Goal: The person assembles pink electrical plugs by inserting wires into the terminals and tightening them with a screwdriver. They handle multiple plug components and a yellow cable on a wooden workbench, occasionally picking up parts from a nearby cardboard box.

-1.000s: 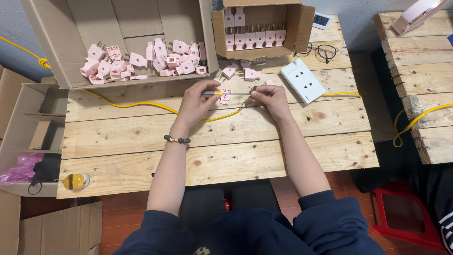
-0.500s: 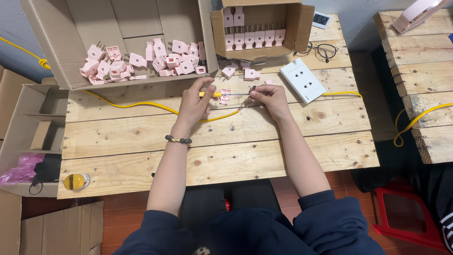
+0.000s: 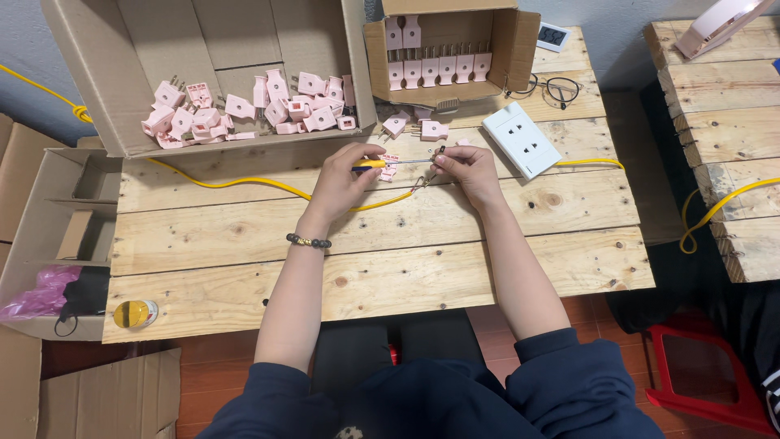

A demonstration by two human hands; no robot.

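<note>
My left hand (image 3: 343, 180) grips a screwdriver with a yellow handle (image 3: 371, 163), its shaft pointing right. My right hand (image 3: 465, 169) pinches a small part at the shaft's tip, with thin wire ends hanging below the fingers. A pink plug piece (image 3: 389, 167) lies on the wooden table (image 3: 382, 244) between both hands. A yellow cable (image 3: 236, 184) runs across the planks under my hands.
A big open carton (image 3: 211, 73) at back left holds several loose pink plugs (image 3: 244, 110). A smaller box (image 3: 451, 49) holds plugs in rows. A white socket strip (image 3: 521, 139), two loose plugs (image 3: 414, 126), glasses (image 3: 552, 88) and yellow tape (image 3: 135, 313) lie around.
The screwdriver's yellow handle now shows between thumb and fingers of my left hand, which has turned slightly. My right hand stays in place.
</note>
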